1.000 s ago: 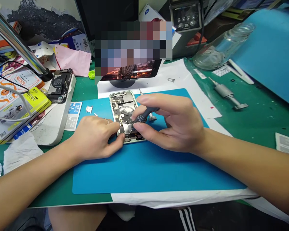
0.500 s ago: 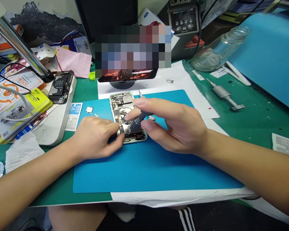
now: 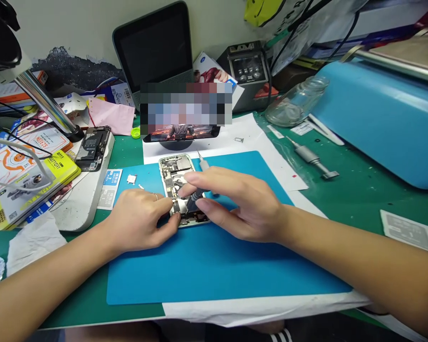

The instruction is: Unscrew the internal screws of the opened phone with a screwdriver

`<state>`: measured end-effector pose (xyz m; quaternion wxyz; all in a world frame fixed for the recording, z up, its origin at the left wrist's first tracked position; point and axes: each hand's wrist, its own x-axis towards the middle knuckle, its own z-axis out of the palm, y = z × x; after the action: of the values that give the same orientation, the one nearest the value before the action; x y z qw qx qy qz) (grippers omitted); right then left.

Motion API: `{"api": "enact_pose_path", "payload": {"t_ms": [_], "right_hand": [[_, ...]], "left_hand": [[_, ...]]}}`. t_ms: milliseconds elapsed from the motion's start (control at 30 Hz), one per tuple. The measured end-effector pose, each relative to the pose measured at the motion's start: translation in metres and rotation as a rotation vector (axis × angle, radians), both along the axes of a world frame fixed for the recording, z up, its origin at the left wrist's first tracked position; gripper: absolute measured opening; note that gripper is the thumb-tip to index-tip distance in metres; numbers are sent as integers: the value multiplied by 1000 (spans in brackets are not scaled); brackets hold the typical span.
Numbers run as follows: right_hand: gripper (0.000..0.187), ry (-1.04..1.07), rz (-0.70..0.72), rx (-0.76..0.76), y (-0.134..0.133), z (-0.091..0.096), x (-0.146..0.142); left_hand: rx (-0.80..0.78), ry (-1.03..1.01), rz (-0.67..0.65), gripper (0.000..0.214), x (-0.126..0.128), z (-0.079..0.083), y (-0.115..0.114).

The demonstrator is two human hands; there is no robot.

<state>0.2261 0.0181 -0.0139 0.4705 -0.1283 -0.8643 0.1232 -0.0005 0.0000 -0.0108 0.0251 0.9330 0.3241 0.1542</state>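
The opened phone lies on a blue mat, peeling wall behind

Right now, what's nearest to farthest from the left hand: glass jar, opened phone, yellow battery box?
In the head view:
1. Opened phone, touching the left hand
2. Yellow battery box, to the left
3. Glass jar, back right

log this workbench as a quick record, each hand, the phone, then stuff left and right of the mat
left hand: fingertips at the lower left edge of the opened phone
right hand: holds a dark tool over the phone, tip unclear
phone: inner parts exposed, on the blue mat
left of mat: second opened phone on a white base
right of mat: grey screwdriver, glass jar
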Motion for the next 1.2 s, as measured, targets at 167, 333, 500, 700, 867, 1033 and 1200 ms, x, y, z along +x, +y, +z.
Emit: {"api": "enact_pose_path", "payload": {"t_ms": [167, 333, 500, 700, 867, 1033, 1200], "right_hand": [[54, -5, 44, 12, 2, -1, 0], [42, -7, 42, 85, 5, -2, -1], [36, -12, 39, 44, 2, -1, 1], [33, -2, 38, 20, 1, -3, 2], [30, -5, 18, 75, 3, -1, 1], [33, -13, 42, 29, 1, 0, 2], [29, -40, 37, 69, 1, 1, 1]], "left_hand": [[9, -23, 8, 29, 0, 1, -1], [30, -49, -1, 31, 0, 0, 0], [20, -42, 1, 32, 1, 0, 0], [19, -34, -3, 30, 1, 0, -1], [20, -24, -4, 31, 1, 0, 0], [38, -35, -7, 30, 1, 0, 1], [64, -46, -14, 31, 1, 0, 1]]}}
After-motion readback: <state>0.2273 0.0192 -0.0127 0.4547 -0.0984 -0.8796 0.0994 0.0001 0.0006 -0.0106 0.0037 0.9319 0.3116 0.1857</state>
